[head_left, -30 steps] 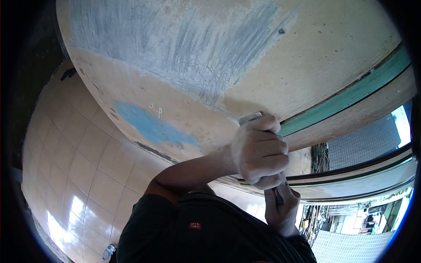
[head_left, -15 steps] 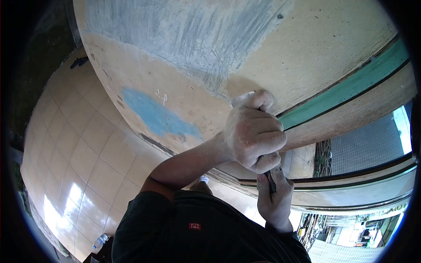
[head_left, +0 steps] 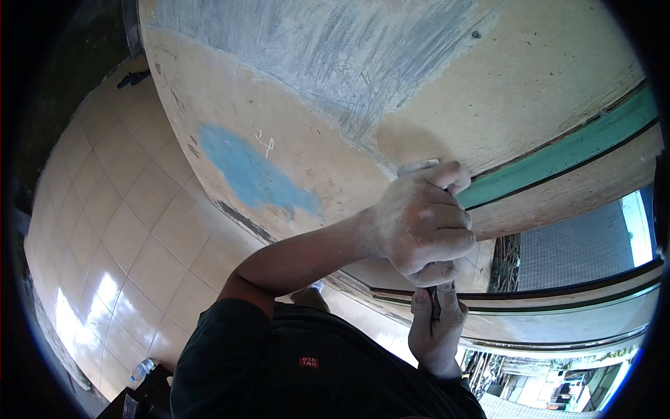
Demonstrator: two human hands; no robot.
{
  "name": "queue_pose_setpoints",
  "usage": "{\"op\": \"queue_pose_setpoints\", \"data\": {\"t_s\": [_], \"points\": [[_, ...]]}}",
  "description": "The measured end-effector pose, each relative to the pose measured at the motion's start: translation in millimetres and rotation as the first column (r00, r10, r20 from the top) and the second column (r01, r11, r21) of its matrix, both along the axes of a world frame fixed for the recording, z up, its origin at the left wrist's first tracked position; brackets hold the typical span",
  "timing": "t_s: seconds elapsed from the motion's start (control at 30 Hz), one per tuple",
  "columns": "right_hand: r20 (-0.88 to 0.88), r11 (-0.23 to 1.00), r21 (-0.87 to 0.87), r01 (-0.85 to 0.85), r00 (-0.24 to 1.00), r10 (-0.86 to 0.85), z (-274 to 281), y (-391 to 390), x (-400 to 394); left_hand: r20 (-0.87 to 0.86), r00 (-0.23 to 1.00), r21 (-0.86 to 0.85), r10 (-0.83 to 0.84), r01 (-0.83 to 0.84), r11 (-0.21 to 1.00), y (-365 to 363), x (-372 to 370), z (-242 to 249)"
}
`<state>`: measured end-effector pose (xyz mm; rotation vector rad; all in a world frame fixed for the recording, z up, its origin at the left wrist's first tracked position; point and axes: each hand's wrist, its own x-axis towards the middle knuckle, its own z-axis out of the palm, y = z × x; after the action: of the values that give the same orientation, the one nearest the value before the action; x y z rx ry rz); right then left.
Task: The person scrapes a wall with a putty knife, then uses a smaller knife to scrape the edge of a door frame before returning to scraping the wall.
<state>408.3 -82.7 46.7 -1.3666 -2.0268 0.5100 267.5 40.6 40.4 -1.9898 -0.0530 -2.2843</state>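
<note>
My left hand (head_left: 429,227), dusted with pale powder, is curled into a grip close to the beige wall (head_left: 307,115). A pale flat piece (head_left: 419,166) shows past its uppermost finger; most of that piece is hidden in the fist. Just below, my right hand (head_left: 438,332) is closed around a black handle (head_left: 436,304), its thumb lying along it. The upper end of this handle goes out of sight under my left hand. Above them on the wall spreads a streaky grey patch (head_left: 328,59).
A blue paint patch (head_left: 255,171) marks the wall on the left. Right of my hands runs a green frame strip (head_left: 565,153) above a window opening. Glossy tiles (head_left: 146,223) cover the floor at left, with a clear plastic bottle (head_left: 143,369) near the bottom.
Both hands sit slightly further right and lower in view, as the camera view has shifted too. More of the pale piece's face shows. Both grips stay closed.
</note>
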Motion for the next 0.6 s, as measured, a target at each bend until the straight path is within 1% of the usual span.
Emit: {"op": "queue_pose_setpoints", "data": {"t_s": [0.07, 0.13, 0.17, 0.2, 0.27, 0.3, 0.33, 0.37, 0.4, 0.47, 0.5, 0.53, 0.6], "points": [[0.099, 0.994, -0.038, -0.101, 0.99, 0.104, 9.5, 7.8, -4.2, 0.005, 1.0, -0.018, 0.009, -0.009, 1.0, -1.8, -5.9, 2.2], [0.091, 0.993, -0.021, -0.114, 0.989, 0.115, 10.2, 6.3, -3.7, -0.024, 0.999, -0.102, 0.04, -0.043, 0.994, -6.3, -9.4, 3.4], [0.051, 0.996, 0.016, -0.086, 0.995, 0.086, 8.7, 3.7, -3.8, 0.035, 0.999, -0.076, 0.023, -0.02, 0.997, -5.6, -3.8, 2.6], [0.008, 0.997, 0.054, -0.062, 0.998, 0.061, 6.9, 1.7, -4.5, 0.031, 0.999, -0.08, 0.03, -0.027, 0.996, -4.8, -2.1, 1.8], [0.017, 0.997, 0.048, -0.065, 0.998, 0.064, 8.6, 5.1, -7.9, 0.032, 0.999, -0.022, -0.021, 0.022, 1.0, -2.0, -3.2, 1.6], [0.06, 0.996, -0.02, -0.091, 0.994, 0.092, 11.5, 14.7, -13.8, 0.033, 0.999, -0.025, -0.024, 0.025, 0.999, -1.6, -7.1, 1.2], [0.102, 0.99, -0.084, -0.111, 0.988, 0.12, 13.4, 19.8, -16.4, 0.013, 0.999, -0.049, 0.039, -0.039, 0.998, 0.5, -14.2, 1.6], [0.13, 0.989, -0.069, -0.13, 0.982, 0.138, 16.2, 18.8, -15.0, -0.007, 0.994, -0.068, 0.106, -0.106, 0.992, 2.5, -18.2, 2.4], [0.132, 0.989, -0.067, -0.133, 0.981, 0.141, 16.8, 16.8, -13.3, -0.005, 0.994, -0.067, 0.109, -0.109, 0.992, 2.1, -16.9, 2.4], [0.112, 0.992, -0.046, -0.119, 0.986, 0.124, 16.0, 5.2, -9.3, 0.055, 0.998, -0.048, -0.02, 0.023, 0.999, -3.2, -7.9, 1.3], [0.12, 0.992, -0.065, -0.104, 0.987, 0.111, 19.4, -2.6, -6.8, 0.117, 0.991, -0.018, -0.065, 0.068, 0.998, -4.7, -2.0, 3.5], [0.124, 0.992, -0.064, -0.109, 0.985, 0.116, 17.6, 1.7, -10.6, 0.121, 0.991, -0.017, -0.06, 0.062, 0.998, -1.4, -7.5, 1.8], [0.134, 0.996, -0.075, -0.054, 0.989, 0.063, 12.0, 10.9, -18.7, 0.015, 0.999, -0.015, 0.03, -0.029, 0.999, 4.9, -18.3, -0.2]]}}
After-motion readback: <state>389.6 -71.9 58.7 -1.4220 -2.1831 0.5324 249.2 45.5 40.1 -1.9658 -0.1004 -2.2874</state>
